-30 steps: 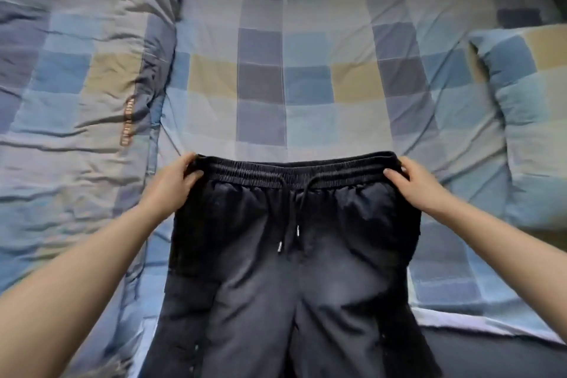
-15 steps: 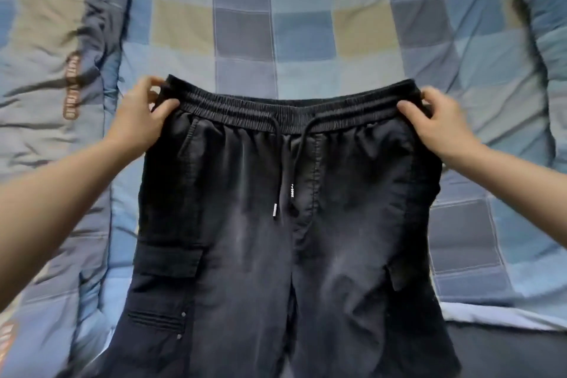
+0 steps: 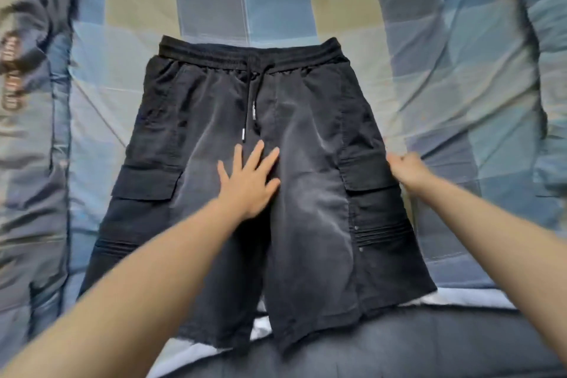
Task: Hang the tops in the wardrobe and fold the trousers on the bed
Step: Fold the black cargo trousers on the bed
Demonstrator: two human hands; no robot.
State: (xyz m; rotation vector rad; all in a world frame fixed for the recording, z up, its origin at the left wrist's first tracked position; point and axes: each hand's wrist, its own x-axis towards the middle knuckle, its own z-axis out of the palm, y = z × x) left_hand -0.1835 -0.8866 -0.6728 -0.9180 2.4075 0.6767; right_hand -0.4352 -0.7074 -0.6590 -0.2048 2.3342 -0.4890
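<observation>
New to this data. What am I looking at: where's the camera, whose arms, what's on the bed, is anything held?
No robot here: a person does the job with bare hands. The one view comes from a wide-angle camera worn on the head, looking forward and down, so the arms enter from the bottom edge. A pair of black trousers lies spread flat, waistband away from the person, on a bed with a blue and yellow checked sheet. The left hand rests flat with spread fingers on the middle of the trousers, holding nothing. The right hand is curled at the trousers' right edge beside the side pocket; it is blurred, so whether it pinches the fabric is unclear.
</observation>
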